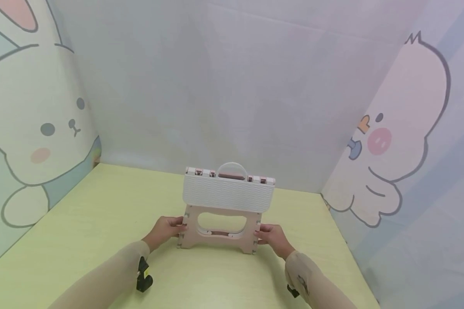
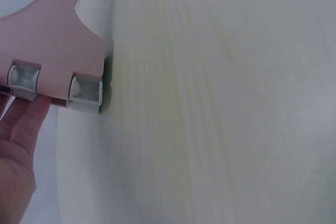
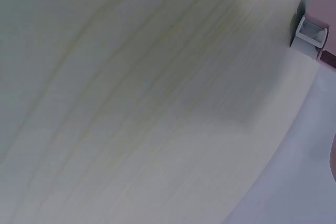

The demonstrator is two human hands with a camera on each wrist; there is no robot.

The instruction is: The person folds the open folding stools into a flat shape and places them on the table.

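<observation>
A folding step stool (image 1: 228,193) stands in the middle of the table, its white textured panel above a pink leg panel (image 1: 222,243) with an oval opening. A clear handle (image 1: 232,166) arches over its top edge. At the stool's left side edge, my left hand (image 1: 164,231) grips the leg panel. My right hand (image 1: 275,239) holds the opposite edge. The left wrist view shows fingers (image 2: 31,124) against the pink side beside grey hinge pieces. In the right wrist view only a pink corner (image 3: 323,9) and a sliver of hand appear.
Pale yellow wood-grain table (image 1: 112,201) spreads around the stool. Light fabric walls (image 1: 216,86) enclose the back and both sides, printed with a rabbit (image 1: 42,107) at left and a chick (image 1: 402,128) at right. Black straps (image 1: 144,277) sit at the wrists.
</observation>
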